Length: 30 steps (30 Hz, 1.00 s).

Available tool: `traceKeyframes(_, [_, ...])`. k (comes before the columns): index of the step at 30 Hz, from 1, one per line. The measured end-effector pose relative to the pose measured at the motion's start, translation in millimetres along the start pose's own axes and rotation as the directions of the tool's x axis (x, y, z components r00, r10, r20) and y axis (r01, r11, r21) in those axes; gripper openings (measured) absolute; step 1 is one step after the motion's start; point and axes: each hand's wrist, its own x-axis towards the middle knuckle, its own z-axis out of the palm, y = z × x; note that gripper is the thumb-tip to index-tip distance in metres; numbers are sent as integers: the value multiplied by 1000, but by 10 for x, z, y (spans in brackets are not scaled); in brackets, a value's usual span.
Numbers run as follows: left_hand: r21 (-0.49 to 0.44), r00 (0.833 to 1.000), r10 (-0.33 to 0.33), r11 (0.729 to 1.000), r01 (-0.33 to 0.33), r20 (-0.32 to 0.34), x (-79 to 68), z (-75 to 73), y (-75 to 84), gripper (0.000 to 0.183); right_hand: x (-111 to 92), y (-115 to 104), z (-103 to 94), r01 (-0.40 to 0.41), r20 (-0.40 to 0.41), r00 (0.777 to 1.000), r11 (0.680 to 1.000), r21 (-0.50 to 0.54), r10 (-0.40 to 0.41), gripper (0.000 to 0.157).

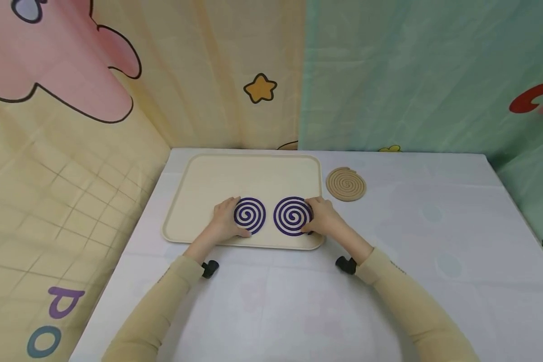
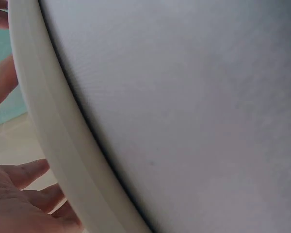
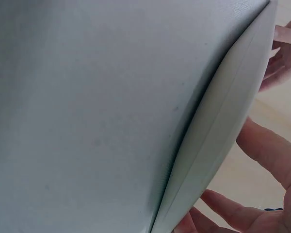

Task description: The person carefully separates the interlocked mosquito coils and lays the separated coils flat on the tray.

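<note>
Two flat purple spirals, which look like mosquito coils, lie side by side over the front right part of a cream tray (image 1: 199,201). My left hand (image 1: 226,219) holds the left purple coil (image 1: 253,215) by its outer edge, thumb at the near side and fingers at the far side. On the other coil (image 1: 289,216), my right hand (image 1: 323,217) grips the right edge in much the same way. The wrist views show mostly the tray's rim (image 2: 53,126) and parts of the hands; whether the coils touch the tray is unclear.
A tan, tightly wound coil (image 1: 346,184) lies on the white tablecloth (image 1: 416,221) just right of the tray. Printed curtains (image 1: 366,75) stand behind the table, with a yellow one along the left side. Black wrist cameras (image 1: 210,269) sit at both cuffs.
</note>
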Motion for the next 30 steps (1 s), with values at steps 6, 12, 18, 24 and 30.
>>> traceKeyframes(6, [29,999,-24,999,24,21,14,45,-19,115,-4,5,15,15,19,1000,1000,-2,-15,85])
traceKeyframes(12, [16,1000,-27,1000,27,5,-2,20,10,114,10,54,-10,25,27,999,999,30,-26,81])
traceKeyframes(18, [4,999,-40,999,39,17,-17,0,46,111,18,86,-27,33,26,999,997,69,-35,78])
traceKeyframes(24, [-47,998,-64,997,65,13,-3,-106,86,99,22,161,-96,22,27,999,973,231,-30,72])
traceKeyframes(30, [-172,997,-74,982,77,21,118,-282,256,83,3,315,-369,19,0,1000,891,454,-22,59])
